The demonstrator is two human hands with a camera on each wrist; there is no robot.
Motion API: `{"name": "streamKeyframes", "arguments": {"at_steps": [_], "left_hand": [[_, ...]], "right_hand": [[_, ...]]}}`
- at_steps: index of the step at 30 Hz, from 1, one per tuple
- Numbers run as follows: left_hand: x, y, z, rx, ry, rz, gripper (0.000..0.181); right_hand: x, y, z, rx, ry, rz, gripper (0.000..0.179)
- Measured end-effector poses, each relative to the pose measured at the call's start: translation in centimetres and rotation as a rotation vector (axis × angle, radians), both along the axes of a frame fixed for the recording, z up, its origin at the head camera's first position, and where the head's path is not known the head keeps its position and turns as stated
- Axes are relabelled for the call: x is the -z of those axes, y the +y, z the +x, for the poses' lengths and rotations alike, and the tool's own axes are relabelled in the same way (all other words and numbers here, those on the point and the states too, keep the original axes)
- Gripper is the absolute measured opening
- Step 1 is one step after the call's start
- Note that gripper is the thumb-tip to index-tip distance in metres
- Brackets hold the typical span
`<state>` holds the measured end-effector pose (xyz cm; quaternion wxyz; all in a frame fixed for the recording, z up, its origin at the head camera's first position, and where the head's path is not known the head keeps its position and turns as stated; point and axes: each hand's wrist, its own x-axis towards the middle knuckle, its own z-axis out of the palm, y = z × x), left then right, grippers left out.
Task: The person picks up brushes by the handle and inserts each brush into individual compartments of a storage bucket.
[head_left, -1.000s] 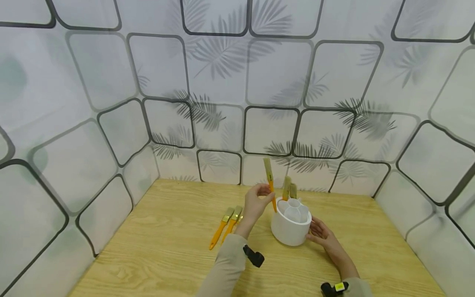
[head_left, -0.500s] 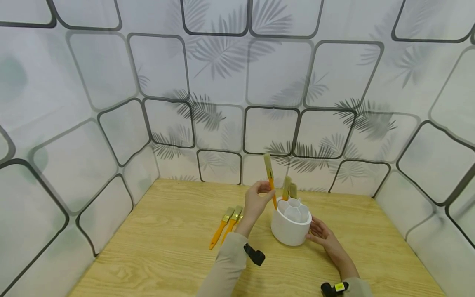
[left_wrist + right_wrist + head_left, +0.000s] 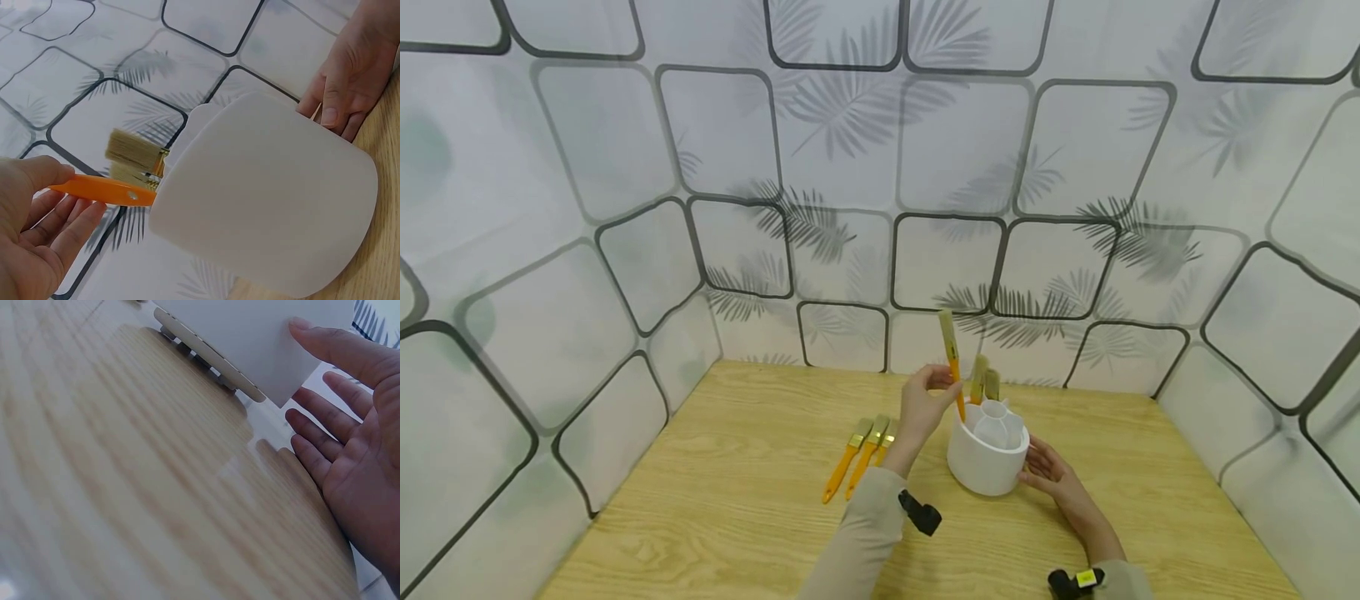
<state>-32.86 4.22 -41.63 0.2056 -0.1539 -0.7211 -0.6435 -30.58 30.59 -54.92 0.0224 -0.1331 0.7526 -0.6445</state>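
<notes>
A white round holder [image 3: 983, 468] with a divided insert [image 3: 996, 425] stands on the table. My left hand [image 3: 922, 412] pinches a paintbrush [image 3: 951, 346] by its orange handle, bristles up. The handle's lower end overlaps the holder's left rim in the head view; in the left wrist view the orange handle [image 3: 103, 189] reaches the holder's edge. Two brushes [image 3: 978, 377] stand bristles up in the holder's back part. At the holder's right side, my right hand [image 3: 1054, 477] touches the wall; in the right wrist view the thumb [image 3: 331, 347] lies against it, fingers loosely extended.
Three more paintbrushes [image 3: 844, 468] with orange handles lie side by side on the wooden table [image 3: 737, 517], left of my left forearm. Patterned sheet walls [image 3: 850, 250] close off the back and both sides. Small feet [image 3: 194, 359] show under the holder's base.
My left hand has shifted slightly to the right with the paintbrush, its handle end now further over the holder's rim. The right hand and the holder have stayed in place.
</notes>
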Motion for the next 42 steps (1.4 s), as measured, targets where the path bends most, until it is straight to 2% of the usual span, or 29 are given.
{"name": "streamKeyframes", "arguments": {"at_steps": [5, 6, 14, 19, 29, 34, 42], "left_hand": [[-0.2, 0.3, 0.0, 0.002, -0.016, -0.02, 0.022], [0.2, 0.4, -0.3, 0.0, -0.017, -0.028, 0.022], [0.7, 0.8, -0.2, 0.009, -0.02, -0.078, 0.022], [1.0, 1.0, -0.2, 0.014, -0.015, -0.08, 0.021], [1.6, 1.2, -0.3, 0.02, -0.02, -0.104, 0.023], [1.9, 1.3, -0.2, 0.026, -0.04, -0.111, 0.023], [2.2, 1.5, 0.0, 0.028, -0.061, -0.125, 0.026]], "right_hand": [[-0.2, 0.0, 0.0, -0.004, 0.003, 0.001, 0.071], [-0.2, 0.0, 0.0, -0.002, 0.006, 0.001, 0.071], [0.2, 0.1, 0.0, -0.01, 0.001, -0.016, 0.071], [0.3, 0.1, 0.0, -0.016, -0.006, -0.017, 0.071], [0.1, 0.1, 0.0, -0.023, 0.035, -0.005, 0.067], [0.2, 0.1, 0.0, -0.053, 0.049, -0.015, 0.067], [0.2, 0.1, 0.0, -0.025, 0.042, -0.016, 0.067]]}}
